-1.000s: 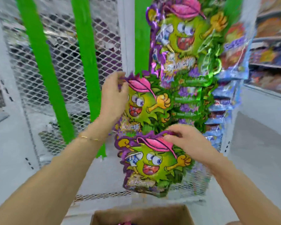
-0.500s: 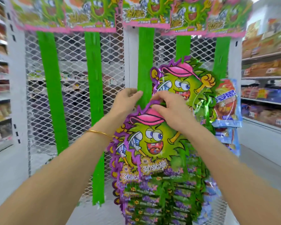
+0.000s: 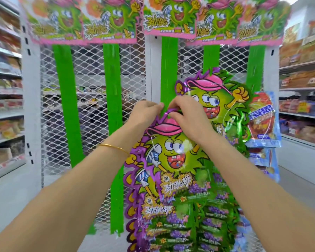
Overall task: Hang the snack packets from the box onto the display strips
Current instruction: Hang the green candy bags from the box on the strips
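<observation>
The packet is up against the middle strip, its top edge level with the hands and its body hanging over the stack of packets already hung below. The right hand pinches the purple top edge, fingers curled over the hang hole, which is hidden. The left hand is curled too, its fingertips at the strip's left edge; it seems to pinch the strip and steady it. A bracelet sits on that wrist.

Just behind and to the right, a matching packet hangs on the next strip, with blue packets beyond it. Header cards run across the top, over the mesh panel.

The risk, as I judge it, is that the hole misses the strip's hook. The thin strip can flex away, and the right hand covers the spot, so the packet could slip free on release and drop, or knock the ones beneath it.

Half a second ago both hands were at the same place on the strip. A second ago the packet was held low above the box, which is now out of view.
</observation>
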The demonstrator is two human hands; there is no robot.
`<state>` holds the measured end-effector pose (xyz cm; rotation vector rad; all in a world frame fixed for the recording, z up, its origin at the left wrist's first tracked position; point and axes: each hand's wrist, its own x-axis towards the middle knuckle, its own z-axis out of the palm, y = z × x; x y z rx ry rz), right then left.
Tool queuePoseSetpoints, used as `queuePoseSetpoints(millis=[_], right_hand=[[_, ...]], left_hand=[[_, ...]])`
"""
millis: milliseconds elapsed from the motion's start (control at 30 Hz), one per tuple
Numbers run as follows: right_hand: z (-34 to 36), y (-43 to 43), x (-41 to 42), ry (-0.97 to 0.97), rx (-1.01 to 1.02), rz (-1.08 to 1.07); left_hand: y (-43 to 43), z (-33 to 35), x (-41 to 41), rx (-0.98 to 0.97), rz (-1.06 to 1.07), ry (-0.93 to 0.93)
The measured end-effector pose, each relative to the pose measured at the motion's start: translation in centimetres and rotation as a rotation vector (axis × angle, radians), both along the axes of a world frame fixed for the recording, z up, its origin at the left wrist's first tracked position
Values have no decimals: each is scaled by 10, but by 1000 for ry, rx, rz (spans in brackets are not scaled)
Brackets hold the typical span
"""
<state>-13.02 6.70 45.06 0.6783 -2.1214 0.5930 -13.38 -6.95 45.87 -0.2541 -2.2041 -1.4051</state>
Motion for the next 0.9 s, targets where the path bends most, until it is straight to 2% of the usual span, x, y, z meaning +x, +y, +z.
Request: queuePoseSetpoints(millis=[200, 333, 400, 467, 567, 633, 733, 833, 900], right_hand=[[-23, 1, 3, -60, 30, 11], [-44, 6, 13, 39, 50, -99], [-54, 12, 27, 123, -5, -159], [-75, 21, 46, 141, -92, -110], [-139, 35, 77, 55, -175, 48], [-199, 41, 89, -85, -186, 75], [-305, 51, 95, -460, -204, 51], [-407, 69, 100, -898, -255, -63], [-465, 74, 102, -1091, -232, -177]], left_hand=[[1, -7, 6, 16, 11, 50], [-4, -29, 15, -161, 81, 121], [-8, -52, 23, -227, 155, 243], [-9, -87, 36, -213, 196, 340], [-3, -167, 67, -219, 131, 280], [2, -233, 84, -276, 56, 164], [11, -328, 107, -341, -89, -66], [15, -399, 127, -376, -212, -296], [12, -433, 133, -429, -240, -386]])
